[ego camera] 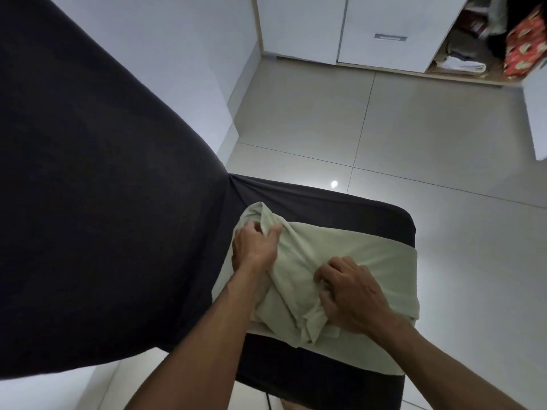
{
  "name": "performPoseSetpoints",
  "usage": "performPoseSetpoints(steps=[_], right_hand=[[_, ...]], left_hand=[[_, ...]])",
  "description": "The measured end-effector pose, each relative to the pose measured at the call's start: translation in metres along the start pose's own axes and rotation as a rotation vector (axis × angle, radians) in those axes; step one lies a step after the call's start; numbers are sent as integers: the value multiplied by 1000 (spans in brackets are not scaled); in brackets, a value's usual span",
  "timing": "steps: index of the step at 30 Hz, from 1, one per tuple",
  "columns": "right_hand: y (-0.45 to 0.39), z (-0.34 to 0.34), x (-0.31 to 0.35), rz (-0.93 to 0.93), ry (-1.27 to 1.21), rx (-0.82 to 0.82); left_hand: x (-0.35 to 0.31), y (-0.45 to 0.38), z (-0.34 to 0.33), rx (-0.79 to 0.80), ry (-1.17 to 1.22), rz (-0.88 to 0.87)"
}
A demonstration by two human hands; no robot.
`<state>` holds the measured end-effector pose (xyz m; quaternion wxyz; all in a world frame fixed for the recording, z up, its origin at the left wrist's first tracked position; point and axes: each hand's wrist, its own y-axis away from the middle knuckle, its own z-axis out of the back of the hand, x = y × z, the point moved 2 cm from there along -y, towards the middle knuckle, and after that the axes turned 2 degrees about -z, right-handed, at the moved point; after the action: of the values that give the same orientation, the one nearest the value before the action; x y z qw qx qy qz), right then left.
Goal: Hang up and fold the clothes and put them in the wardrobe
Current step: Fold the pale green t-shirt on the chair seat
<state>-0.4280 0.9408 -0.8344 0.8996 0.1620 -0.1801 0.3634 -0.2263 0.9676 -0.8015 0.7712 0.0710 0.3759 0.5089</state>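
A pale green garment [355, 250] lies spread over the seat of a chair with a dark cover [340, 202]. My left hand [256, 245] grips a bunched fold at the garment's far left corner. My right hand [349, 291] has its fingers curled into the cloth near the front middle, gathering a rumpled fold. The white wardrobe [302, 28] stands at the far end of the room, its right section open with folded clothes [461, 63] on the shelves.
The chair's dark backrest [88, 187] fills the left of the view. A red patterned item [524, 45] hangs at the open wardrobe. An open white wardrobe door [537, 113] juts in at the right edge. Light floor tiles [384, 128] lie between the chair and the wardrobe.
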Motion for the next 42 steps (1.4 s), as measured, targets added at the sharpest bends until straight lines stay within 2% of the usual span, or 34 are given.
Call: performPoseSetpoints(steps=[2, 5, 7, 9, 12, 15, 17, 19, 23, 27, 29, 30, 32, 34, 36, 39, 42], right_hand=[[-3, -1, 1, -13, -17, -13], [-3, 0, 4, -21, -2, 32], [-7, 6, 7, -34, 20, 26], [-18, 14, 6, -64, 34, -53], [-44, 26, -4, -120, 143, -156], [-72, 33, -13, -212, 169, -32], [-85, 33, -18, -261, 125, 97], [-89, 32, -23, -296, 72, 148], [-88, 28, -26, -282, 65, 78], [-73, 29, -25, -206, 88, -90], [-52, 30, -14, -78, 58, -149], [-38, 30, -6, -15, 24, -121], [-11, 28, 10, 119, -22, 40], [12, 22, 21, 240, 18, 208], [27, 12, 25, 337, 141, 293], [30, 1, 25, 397, 206, 232], [23, 9, 29, 315, 14, 256]], left_hand=[[3, -5, -1, -53, 101, 56], [38, 8, 3, -158, 245, 334], [52, 18, 4, -148, 258, 418], [50, 12, 11, -156, 165, 350], [28, -15, 18, -183, 242, 216], [8, -41, 19, -121, 243, 168], [4, -57, 23, -166, 280, 193], [9, -66, 23, -209, 316, 277], [14, -67, 14, -234, 308, 297], [10, -65, 15, -305, 372, 282], [16, -51, 14, -391, 314, 215], [22, -41, 13, -430, 249, 143], [37, -16, 8, -464, 162, -20], [56, 6, 2, -408, 83, -127], [72, 24, -4, -342, -11, -223], [90, 48, -8, -253, -64, -406], [101, 70, -4, -122, -7, -573]])
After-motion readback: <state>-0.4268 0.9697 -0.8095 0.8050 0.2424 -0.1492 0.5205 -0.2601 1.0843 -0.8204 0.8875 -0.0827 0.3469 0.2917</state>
